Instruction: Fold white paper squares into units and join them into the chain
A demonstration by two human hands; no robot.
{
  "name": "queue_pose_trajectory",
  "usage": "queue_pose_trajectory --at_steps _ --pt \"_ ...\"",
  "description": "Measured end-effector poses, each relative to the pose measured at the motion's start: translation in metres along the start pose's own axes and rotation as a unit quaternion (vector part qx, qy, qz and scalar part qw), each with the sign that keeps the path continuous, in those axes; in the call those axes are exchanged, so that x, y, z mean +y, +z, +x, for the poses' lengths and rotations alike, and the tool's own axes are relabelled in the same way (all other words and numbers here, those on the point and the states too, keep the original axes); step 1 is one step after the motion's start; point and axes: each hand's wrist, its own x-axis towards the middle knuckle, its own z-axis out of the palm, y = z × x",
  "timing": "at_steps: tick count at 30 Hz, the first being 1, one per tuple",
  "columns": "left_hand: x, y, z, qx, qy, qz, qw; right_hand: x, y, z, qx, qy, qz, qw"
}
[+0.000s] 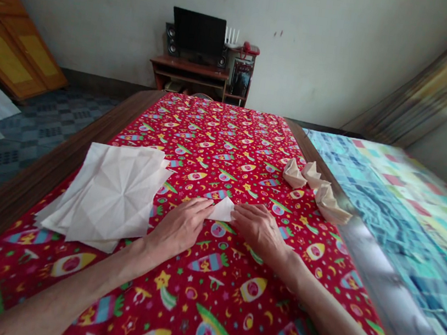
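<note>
A small folded piece of white paper (222, 210) lies on the red patterned cloth (206, 292) in the middle of the table. My left hand (179, 226) presses on its left end with curled fingers. My right hand (258, 229) pinches its right end. A stack of creased white paper sheets (114, 193) lies just left of my left hand. Three folded cream paper shapes (315, 187) sit near the table's right edge, beyond my right hand.
The wooden table edge (15, 199) shows on the left. A bed with a blue and pastel checked cover (403, 215) runs along the right. A desk with a monitor (198, 33) stands against the far wall. Yellow wooden cabinet doors (13, 52) lean at far left.
</note>
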Motion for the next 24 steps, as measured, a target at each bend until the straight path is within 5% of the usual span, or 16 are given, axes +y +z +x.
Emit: queue_pose_trajectory --at_steps 7,14,21,24 --pt "0.001 -0.002 0.003 0.004 -0.005 -0.003 1.0 -0.008 -0.007 0.003 -0.004 -0.069 -0.059 0.996" --pt "0.0 0.002 0.005 0.005 -0.026 -0.036 0.999 -0.02 0.001 0.013 -0.028 0.009 -0.099 0.995" --pt "0.005 0.007 0.004 0.108 -0.133 -0.12 0.978 -0.017 0.003 0.012 0.054 0.076 -0.037 0.995" --pt "0.017 0.008 0.005 0.104 -0.184 -0.201 0.956 -0.018 0.003 0.011 0.078 0.088 -0.007 0.993"
